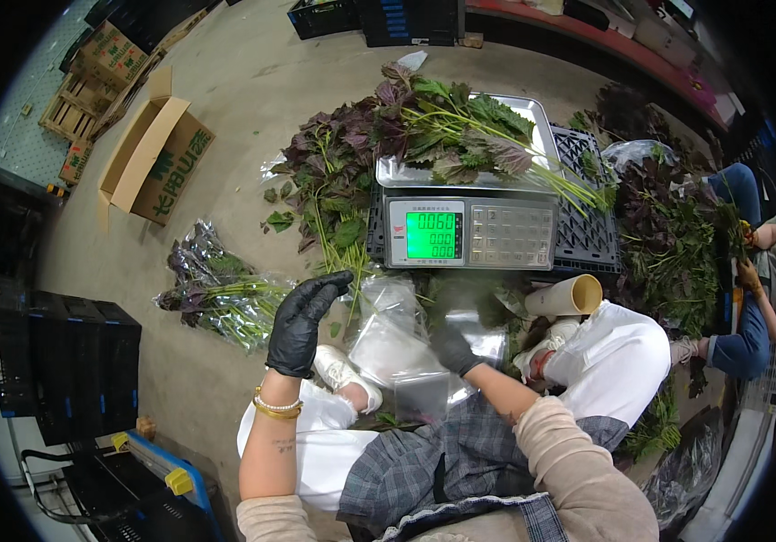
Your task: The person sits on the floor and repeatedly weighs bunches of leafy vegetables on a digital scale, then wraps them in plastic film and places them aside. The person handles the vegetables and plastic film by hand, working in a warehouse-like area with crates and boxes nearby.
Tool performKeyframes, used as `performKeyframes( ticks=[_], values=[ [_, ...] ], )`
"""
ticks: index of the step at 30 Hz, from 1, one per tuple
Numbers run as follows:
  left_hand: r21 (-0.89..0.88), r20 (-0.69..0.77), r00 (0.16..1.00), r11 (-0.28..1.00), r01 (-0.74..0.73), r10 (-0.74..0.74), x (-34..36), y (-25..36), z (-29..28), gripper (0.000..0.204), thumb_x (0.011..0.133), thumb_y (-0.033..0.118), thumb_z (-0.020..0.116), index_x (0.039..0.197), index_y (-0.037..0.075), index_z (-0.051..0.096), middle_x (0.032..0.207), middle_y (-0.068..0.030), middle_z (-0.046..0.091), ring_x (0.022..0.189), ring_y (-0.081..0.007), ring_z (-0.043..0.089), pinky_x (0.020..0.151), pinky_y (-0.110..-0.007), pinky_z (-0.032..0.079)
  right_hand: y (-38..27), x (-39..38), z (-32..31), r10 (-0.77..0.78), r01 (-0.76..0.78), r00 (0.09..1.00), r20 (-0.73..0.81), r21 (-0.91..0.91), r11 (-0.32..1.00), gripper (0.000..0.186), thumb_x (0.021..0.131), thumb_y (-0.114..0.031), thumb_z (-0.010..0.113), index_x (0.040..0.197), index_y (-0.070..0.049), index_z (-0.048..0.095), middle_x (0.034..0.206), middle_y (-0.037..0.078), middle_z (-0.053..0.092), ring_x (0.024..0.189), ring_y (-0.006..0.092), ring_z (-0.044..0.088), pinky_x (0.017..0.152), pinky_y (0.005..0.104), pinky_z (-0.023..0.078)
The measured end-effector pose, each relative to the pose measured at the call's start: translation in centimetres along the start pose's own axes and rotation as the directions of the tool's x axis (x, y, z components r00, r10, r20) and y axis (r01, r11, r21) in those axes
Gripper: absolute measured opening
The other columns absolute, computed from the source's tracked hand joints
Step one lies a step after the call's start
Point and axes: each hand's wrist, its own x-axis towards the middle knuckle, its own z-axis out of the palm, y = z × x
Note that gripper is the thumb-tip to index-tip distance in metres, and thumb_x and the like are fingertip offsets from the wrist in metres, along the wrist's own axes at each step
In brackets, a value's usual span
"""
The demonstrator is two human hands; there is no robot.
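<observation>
My left hand (305, 323), in a black glove, is raised beside the stems at the lower end of a purple-green leaf pile (338, 149). Its fingers stretch out to the right with nothing visible in them. My right hand (453, 349), also gloved in black, is smeared by motion over clear plastic bags (388, 339) between my shoes. A blurred dark green patch lies just beyond it; whether the hand holds anything is hidden. In front of me stands a scale (469, 233) with a lit green display. Leafy stems (469, 135) rest across its metal tray (542, 113).
Bagged leaf bunches (225, 285) lie on the floor to the left. An open cardboard box (158, 154) stands farther off. A cardboard tube (564, 295) is by my right knee. Black crates (81, 361) stand at the left. Another person (749, 271) sits at the right beside more leaves.
</observation>
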Motion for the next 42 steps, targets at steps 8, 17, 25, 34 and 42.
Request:
performKeyframes(
  ticks=[8, 17, 25, 34, 42],
  values=[
    [0.039, -0.032, 0.992, 0.992, -0.120, 0.121, -1.0, 0.4, -0.6, 0.025, 0.085, 0.013, 0.046, 0.099, -0.003, 0.060, 0.098, -0.0111, 0.062, 0.091, -0.0181, 0.057, 0.086, -0.030, 0.041, -4.8, -4.7, 7.1, 0.230, -0.121, 0.938, 0.261, -0.375, 0.919, 0.017, 0.072, -0.016, 0.047, 0.074, -0.008, 0.062, 0.082, 0.011, 0.062, 0.079, 0.0266, 0.058, 0.083, 0.0425, 0.040],
    [-0.094, -0.043, 0.992, 0.988, -0.126, 0.122, -1.9, 0.1, -2.6, 0.028, 0.086, 0.016, 0.046, 0.099, -0.006, 0.058, 0.097, -0.0132, 0.061, 0.087, -0.0206, 0.059, 0.083, -0.032, 0.044, -1.9, 6.0, -13.0, -0.294, 0.219, 0.793, 0.533, 0.201, 0.955, 0.058, 0.060, -0.023, 0.074, 0.111, -0.004, 0.053, 0.105, 0.017, 0.057, 0.096, 0.0312, 0.054, 0.080, 0.0366, 0.043],
    [-0.068, -0.043, 0.987, 0.985, -0.159, 0.157, -1.7, -0.2, -2.6, 0.029, 0.087, 0.018, 0.047, 0.100, -0.005, 0.058, 0.097, -0.0123, 0.061, 0.087, -0.0199, 0.059, 0.082, -0.031, 0.045, 0.7, 3.5, -9.7, 0.576, -0.576, 0.817, -0.022, -0.019, 0.817, 0.040, 0.073, -0.024, 0.061, 0.109, -0.008, 0.053, 0.093, 0.021, 0.059, 0.089, 0.0362, 0.055, 0.075, 0.0403, 0.045],
    [-0.224, 0.068, 0.996, 0.973, -0.048, 0.064, 0.4, 0.2, -2.2, 0.029, 0.087, 0.020, 0.048, 0.104, -0.002, 0.057, 0.099, -0.0097, 0.061, 0.088, -0.0180, 0.059, 0.082, -0.030, 0.044, -4.1, 4.3, -22.1, 0.015, 0.026, 0.997, -0.078, 0.506, 0.862, 0.028, 0.087, -0.013, 0.042, 0.110, -0.002, 0.054, 0.114, 0.012, 0.053, 0.102, 0.0213, 0.052, 0.091, 0.0282, 0.037],
    [-0.402, 0.395, 0.853, 0.899, -0.173, 0.341, 1.0, 2.2, 0.9, 0.086, 0.069, 0.008, 0.069, 0.136, 0.012, 0.016, 0.133, -0.0098, 0.034, 0.117, -0.0202, 0.039, 0.097, -0.033, 0.033, -12.2, 6.7, -27.8, -0.203, -0.361, 0.912, 0.356, 0.932, 0.010, 0.038, 0.083, -0.022, 0.057, 0.116, -0.003, 0.050, 0.114, 0.007, 0.053, 0.097, 0.0118, 0.051, 0.083, 0.0262, 0.040]
  ],
)
